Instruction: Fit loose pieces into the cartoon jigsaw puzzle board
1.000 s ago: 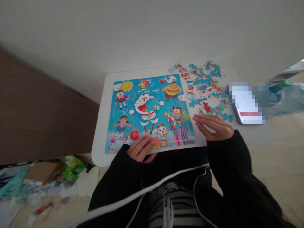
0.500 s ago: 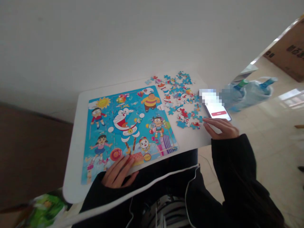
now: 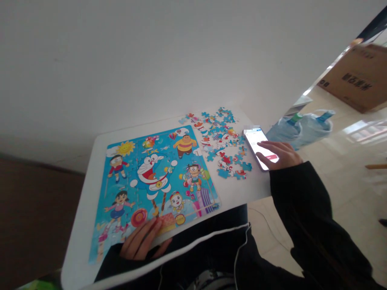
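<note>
White rounded desk (image 3: 87,189) carries all. My right hand (image 3: 279,155) lies flat on lit smartphone (image 3: 256,143) at 2 o'clock, fingers spread, gripping nothing. My left hand (image 3: 142,243) presses cartoon puzzle board (image 3: 151,181) at 6 o'clock, fingers flat. Loose blue jigsaw pieces (image 3: 222,141) just beside phone. Judgement: tap lightly with one fingertip, keep sleeve off pieces.

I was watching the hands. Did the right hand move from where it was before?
Yes. The right hand has gone rightward across the table, away from the puzzle board, past the loose pieces, and now rests on the phone.
</note>
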A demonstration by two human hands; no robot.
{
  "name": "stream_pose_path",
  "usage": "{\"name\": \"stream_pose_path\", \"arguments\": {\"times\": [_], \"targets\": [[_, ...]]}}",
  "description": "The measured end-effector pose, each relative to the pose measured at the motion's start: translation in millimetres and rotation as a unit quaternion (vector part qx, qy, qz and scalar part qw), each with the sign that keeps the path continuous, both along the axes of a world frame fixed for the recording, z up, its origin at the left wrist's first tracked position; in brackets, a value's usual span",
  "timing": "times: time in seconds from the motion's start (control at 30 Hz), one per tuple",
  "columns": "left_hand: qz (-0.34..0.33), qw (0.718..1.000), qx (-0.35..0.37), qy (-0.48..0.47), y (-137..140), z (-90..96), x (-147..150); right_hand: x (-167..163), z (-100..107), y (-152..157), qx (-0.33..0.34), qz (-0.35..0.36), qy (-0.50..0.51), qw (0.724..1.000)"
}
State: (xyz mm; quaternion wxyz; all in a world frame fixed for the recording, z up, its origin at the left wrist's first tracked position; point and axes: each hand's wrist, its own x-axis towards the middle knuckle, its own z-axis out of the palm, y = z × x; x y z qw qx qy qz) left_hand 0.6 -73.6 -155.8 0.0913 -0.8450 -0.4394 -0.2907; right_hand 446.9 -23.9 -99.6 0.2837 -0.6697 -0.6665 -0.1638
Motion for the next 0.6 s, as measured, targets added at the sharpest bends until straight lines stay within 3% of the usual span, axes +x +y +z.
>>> {"name": "stream_pose_path", "arguments": {"times": [0.13, 0.3, 0.47, 0.6], "targets": [[0.017, 1.000, 0.019, -0.003, 0.5, -3.1, 4.7, -2.2, 26.9, 48.9, -0.102, 0.037, -0.016, 0.994], [0.003, 0.998, 0.058, 0.006, 4.9, -3.0, 5.3, -44.6, 42.2, 123.1, -0.316, 0.049, -0.044, 0.946], [-0.066, 0.988, 0.134, 0.049, 12.1, -2.1, 0.7, -75.1, 35.2, 152.5, -0.385, 0.023, -0.109, 0.916], [-0.035, 0.994, 0.096, 0.025, 8.6, -2.4, 3.7, -75.9, 28.2, 156.2, -0.408, 0.023, -0.076, 0.909]]}}
